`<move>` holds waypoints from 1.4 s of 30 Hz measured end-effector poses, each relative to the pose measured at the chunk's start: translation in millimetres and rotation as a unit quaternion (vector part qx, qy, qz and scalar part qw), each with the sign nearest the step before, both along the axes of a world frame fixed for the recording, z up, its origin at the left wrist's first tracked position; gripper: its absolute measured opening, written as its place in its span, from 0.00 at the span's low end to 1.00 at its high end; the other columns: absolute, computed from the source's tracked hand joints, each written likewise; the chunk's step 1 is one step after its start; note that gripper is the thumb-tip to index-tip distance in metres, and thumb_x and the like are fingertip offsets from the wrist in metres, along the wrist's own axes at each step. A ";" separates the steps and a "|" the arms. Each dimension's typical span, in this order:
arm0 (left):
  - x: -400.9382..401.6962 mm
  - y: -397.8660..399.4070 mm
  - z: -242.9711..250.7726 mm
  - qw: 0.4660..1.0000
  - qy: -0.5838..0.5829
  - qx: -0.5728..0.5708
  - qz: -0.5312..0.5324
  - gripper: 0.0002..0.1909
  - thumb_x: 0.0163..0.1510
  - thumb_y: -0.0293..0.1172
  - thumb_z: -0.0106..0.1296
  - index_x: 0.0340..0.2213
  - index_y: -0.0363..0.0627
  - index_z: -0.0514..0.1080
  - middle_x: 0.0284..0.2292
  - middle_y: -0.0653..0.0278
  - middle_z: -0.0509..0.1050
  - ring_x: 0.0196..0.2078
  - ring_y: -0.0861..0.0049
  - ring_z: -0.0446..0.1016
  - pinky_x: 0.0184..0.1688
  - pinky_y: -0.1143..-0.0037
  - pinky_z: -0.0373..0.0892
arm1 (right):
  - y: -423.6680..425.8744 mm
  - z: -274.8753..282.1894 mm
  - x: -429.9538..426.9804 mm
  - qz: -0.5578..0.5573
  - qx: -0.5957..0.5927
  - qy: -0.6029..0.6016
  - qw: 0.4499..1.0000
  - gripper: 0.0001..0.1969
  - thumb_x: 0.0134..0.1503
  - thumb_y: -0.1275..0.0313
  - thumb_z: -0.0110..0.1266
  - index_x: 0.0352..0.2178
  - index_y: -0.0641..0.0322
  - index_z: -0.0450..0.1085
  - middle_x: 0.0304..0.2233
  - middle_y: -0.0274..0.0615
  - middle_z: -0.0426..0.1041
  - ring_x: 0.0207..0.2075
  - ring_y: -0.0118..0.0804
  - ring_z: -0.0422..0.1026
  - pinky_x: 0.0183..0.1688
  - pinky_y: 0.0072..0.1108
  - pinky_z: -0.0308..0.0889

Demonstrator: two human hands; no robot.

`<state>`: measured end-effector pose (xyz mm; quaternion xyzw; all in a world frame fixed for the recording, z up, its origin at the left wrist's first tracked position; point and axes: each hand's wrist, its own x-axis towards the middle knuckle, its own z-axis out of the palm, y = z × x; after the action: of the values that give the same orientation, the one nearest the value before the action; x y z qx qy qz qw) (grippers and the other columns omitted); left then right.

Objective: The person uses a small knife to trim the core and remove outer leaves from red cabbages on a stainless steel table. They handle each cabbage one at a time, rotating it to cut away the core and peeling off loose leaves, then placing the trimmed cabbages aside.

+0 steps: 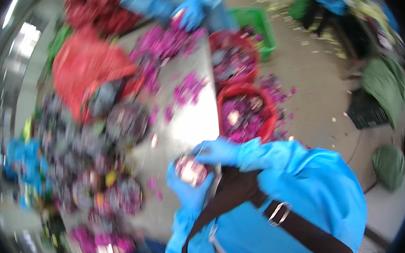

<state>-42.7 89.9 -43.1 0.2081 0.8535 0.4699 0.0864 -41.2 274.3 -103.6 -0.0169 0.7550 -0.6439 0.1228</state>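
Note:
My gloved left hand [190,189] cups a red cabbage [192,171] from below and the left, above the near edge of a metal table [184,128]. A pale cut face of the cabbage points up. My gloved right hand [217,153] is curled against the right side of the same cabbage; blur hides whether its fingers also hold a tool. Just beyond my right forearm stands a red basket [273,115] with purple leaves and cabbage pieces in it. Small purple leaf scraps [190,87] lie on the table.
Many red cabbages [81,144] are heaped on the left, beside a red mesh sack [89,67]. Across the table a co-worker's gloved hands [192,13] are at a leaf pile [166,43]. A second red basket [256,55] and a green crate [270,30] stand beyond.

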 end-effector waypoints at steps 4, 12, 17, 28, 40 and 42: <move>18.5 -17.5 -42.4 0.991 0.097 0.001 0.092 0.53 0.30 0.36 0.72 0.55 0.36 0.55 0.49 0.50 0.64 0.52 0.60 0.65 0.53 0.60 0.65 | 1.4 2.7 -12.2 -0.026 -0.026 -0.056 0.998 0.15 0.53 0.59 0.53 0.34 0.60 0.71 0.28 0.46 0.75 0.29 0.37 0.76 0.35 0.28 0.71; -23.3 -81.4 -84.9 0.999 -0.020 0.003 0.042 0.47 0.39 0.29 0.68 0.57 0.33 0.54 0.47 0.52 0.68 0.49 0.65 0.67 0.52 0.70 0.66 | -20.2 -5.5 13.2 -0.010 -0.075 0.000 0.997 0.13 0.53 0.63 0.53 0.34 0.60 0.71 0.24 0.42 0.75 0.19 0.33 0.74 0.26 0.27 0.70; -19.6 -81.7 -75.9 0.989 -0.115 -0.015 0.090 0.43 0.47 0.39 0.63 0.58 0.37 0.53 0.54 0.47 0.61 0.52 0.57 0.65 0.55 0.60 0.63 | -11.8 -18.0 11.9 -0.133 -0.214 -0.111 0.961 0.15 0.54 0.60 0.52 0.36 0.60 0.71 0.27 0.44 0.76 0.20 0.33 0.75 0.23 0.25 0.71; 2.8 -93.1 -19.1 0.734 -0.523 0.362 0.237 0.46 0.42 0.56 0.62 0.58 0.50 0.56 0.53 0.56 0.64 0.53 0.60 0.64 0.51 0.54 0.65 | 91.1 -14.9 22.3 -0.404 0.219 0.080 0.885 0.35 0.53 0.58 0.57 0.60 0.52 0.54 0.44 0.50 0.68 0.43 0.51 0.72 0.46 0.33 0.69; -16.5 -71.5 -29.1 0.795 -0.394 0.247 0.389 0.21 0.50 0.45 0.59 0.43 0.50 0.69 0.40 0.62 0.72 0.42 0.69 0.72 0.37 0.62 0.74 | -57.3 16.7 -4.0 0.003 0.138 0.110 0.984 0.38 0.52 0.61 0.60 0.62 0.45 0.52 0.39 0.48 0.70 0.41 0.46 0.72 0.44 0.29 0.69; -13.4 -75.5 -35.0 0.794 -0.401 0.268 0.370 0.23 0.50 0.43 0.59 0.45 0.48 0.66 0.41 0.61 0.72 0.42 0.68 0.73 0.36 0.62 0.75 | -57.5 8.5 -14.1 0.016 0.118 0.084 0.989 0.36 0.52 0.61 0.60 0.61 0.47 0.54 0.41 0.48 0.70 0.43 0.45 0.72 0.46 0.28 0.69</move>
<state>-56.1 14.3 -78.2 -0.3158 0.5940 0.7175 0.1808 -55.3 216.8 -95.1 -0.0680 0.8327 -0.5449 0.0706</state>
